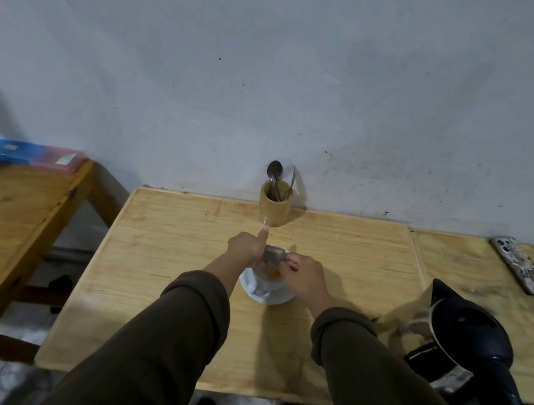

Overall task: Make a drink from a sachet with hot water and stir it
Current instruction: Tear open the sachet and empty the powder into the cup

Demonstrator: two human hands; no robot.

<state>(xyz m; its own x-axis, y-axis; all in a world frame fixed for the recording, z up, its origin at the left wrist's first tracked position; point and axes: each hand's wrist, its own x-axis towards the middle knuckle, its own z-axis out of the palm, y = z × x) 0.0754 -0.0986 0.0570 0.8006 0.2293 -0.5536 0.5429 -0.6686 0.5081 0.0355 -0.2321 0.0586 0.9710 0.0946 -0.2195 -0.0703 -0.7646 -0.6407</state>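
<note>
We find both hands, left [244,245] and right [304,275], pinching the sachet [273,256] over the cup [266,280]; orange powder apparently in; water and stirring remain.

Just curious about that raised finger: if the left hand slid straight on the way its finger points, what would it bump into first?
Probably the round wooden holder with metal spoons, standing right beyond the left hand. The fingertip looks nearly at its base, though depth is hard to judge.
</note>
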